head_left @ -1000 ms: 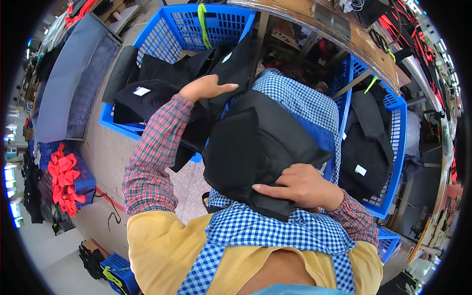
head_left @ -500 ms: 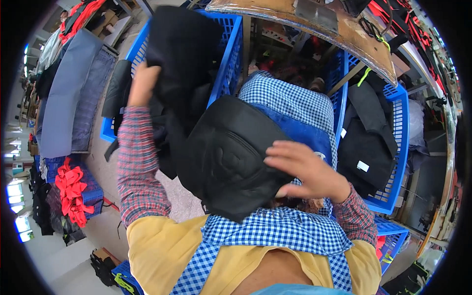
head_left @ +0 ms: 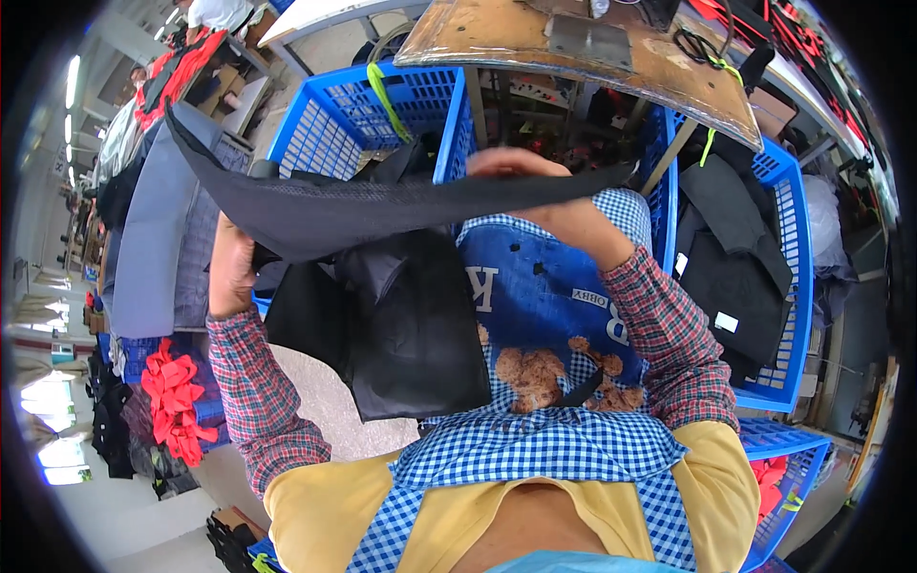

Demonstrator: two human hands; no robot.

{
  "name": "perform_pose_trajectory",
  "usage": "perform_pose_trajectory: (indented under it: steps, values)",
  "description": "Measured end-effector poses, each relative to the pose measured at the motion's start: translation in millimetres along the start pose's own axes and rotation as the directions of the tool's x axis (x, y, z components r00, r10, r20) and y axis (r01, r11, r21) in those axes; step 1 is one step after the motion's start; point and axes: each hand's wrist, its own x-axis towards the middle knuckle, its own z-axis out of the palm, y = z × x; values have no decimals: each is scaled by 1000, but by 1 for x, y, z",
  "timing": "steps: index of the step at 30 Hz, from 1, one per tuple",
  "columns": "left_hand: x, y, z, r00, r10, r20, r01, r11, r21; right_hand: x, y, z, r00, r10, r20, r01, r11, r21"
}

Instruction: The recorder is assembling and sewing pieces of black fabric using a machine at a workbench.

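Note:
A large black fabric panel (head_left: 382, 205) is stretched sideways in front of me, its long edge toward the far side. My left hand (head_left: 232, 267) is closed on its left part, the fingertips partly hidden. My right hand (head_left: 564, 205) bends round its right part, fingers over the far edge and thumb hidden under the cloth. Below it, a smooth black piece (head_left: 420, 334) hangs down by my lap; I cannot tell whether it joins the panel. My blue checked apron (head_left: 559, 286) with a printed blue front and brown bear shapes covers my lap.
A blue plastic basket (head_left: 368, 100) holding some black pieces stands ahead on the left. Another blue basket (head_left: 798, 286) with black panels stands on the right. A worn wooden table (head_left: 497, 38) juts out ahead. Red fabric strips (head_left: 172, 401) are heaped at the left.
My left hand has come down from above the left basket with black cloth. My right hand, open over the moulded black piece before, has moved up and left onto the panel, now spread between both hands.

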Motion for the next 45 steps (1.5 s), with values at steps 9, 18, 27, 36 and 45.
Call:
perform_pose_trajectory:
  steps: [9, 18, 27, 36, 45]
  values:
    - [14, 20, 130, 948, -101, 300, 113, 993, -24, -142, -17, -75, 746, 75, -661, 115, 964, 239]
    - [-16, -25, 227, 515, 129, 847, -536, 820, 201, -283, -34, -123, 525, 118, -843, 185, 951, 248]
    - [-39, -68, 255, 558, 97, 824, -712, 566, 415, -321, -66, -131, 298, 266, -917, -467, 878, 103]
    - [-23, -71, 271, 567, 131, 813, -734, 529, 427, -228, -153, -127, 778, 416, -471, -624, 599, -501]
    - [-24, -78, 278, 588, 104, 802, -718, 523, 459, -129, 5, -134, 844, 245, -476, -536, 410, -738]
